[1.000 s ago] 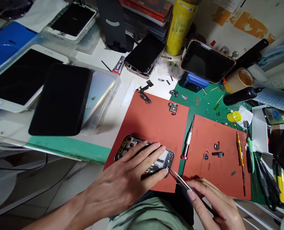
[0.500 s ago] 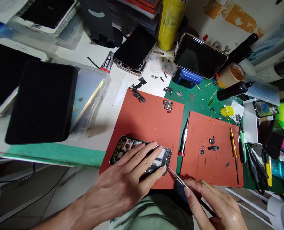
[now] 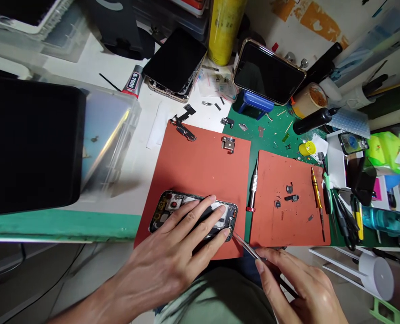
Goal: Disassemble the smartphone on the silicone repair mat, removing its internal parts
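Note:
An opened phone [image 3: 164,210] lies on the left red mat [image 3: 200,166], its inner parts showing. My left hand [image 3: 173,243] rests over it with fingers stretched out and slightly spread, covering much of its middle. Between the thumb and fingers of my right hand [image 3: 294,279] are metal tweezers [image 3: 247,246]. Their tips are at the phone's lower right corner, close to my left fingertip; I cannot tell whether they grip anything. A small camera module [image 3: 228,144] and a flex cable part [image 3: 186,130] lie farther up the mat.
A silver screwdriver [image 3: 253,185] lies between the mats. The right red mat [image 3: 297,229] carries several small parts and a gold screwdriver [image 3: 316,193]. Behind stand a phone on a blue stand [image 3: 256,104], a stacked phone [image 3: 176,60] and a yellow container [image 3: 224,31]. A black tablet-like device [image 3: 31,144] lies left.
The whole view has shifted, so the bench appears farther left. My left hand stays on the phone, and the tweezer tips remain near its lower right corner.

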Available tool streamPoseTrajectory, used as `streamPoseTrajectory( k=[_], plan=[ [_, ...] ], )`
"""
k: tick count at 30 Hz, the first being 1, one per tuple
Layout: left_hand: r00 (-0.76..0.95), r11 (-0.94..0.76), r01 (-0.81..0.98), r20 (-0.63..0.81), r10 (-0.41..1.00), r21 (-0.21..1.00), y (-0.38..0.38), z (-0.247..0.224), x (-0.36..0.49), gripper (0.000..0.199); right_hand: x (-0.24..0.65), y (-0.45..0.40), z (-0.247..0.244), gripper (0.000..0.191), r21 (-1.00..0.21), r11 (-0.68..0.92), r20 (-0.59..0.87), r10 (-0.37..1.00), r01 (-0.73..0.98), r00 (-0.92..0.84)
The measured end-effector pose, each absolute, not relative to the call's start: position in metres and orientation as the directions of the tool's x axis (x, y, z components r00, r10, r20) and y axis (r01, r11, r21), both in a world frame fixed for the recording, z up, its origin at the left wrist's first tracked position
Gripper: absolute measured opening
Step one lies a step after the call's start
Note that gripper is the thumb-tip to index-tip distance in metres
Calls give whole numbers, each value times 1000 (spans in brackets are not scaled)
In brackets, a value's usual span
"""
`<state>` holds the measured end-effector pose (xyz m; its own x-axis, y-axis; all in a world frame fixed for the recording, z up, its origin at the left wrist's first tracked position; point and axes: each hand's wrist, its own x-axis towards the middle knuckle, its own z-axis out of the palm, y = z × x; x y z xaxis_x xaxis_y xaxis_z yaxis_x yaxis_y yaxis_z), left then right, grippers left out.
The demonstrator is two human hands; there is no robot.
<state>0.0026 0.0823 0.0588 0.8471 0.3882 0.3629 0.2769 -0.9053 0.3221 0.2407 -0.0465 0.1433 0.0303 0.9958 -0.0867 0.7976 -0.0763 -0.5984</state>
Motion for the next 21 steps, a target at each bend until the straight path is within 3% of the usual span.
streamPoseTrajectory(
  k=[13,21],
  plan=[
    [859,-917,282,351,373,284,82,58,2,38,233,-34,159,17,-529,-119,-181,983,840,25],
    [861,-916,277,348,370,289,82,56,1,34,235,-20,169,15,-427,-34,-184,982,904,-50]
  ],
)
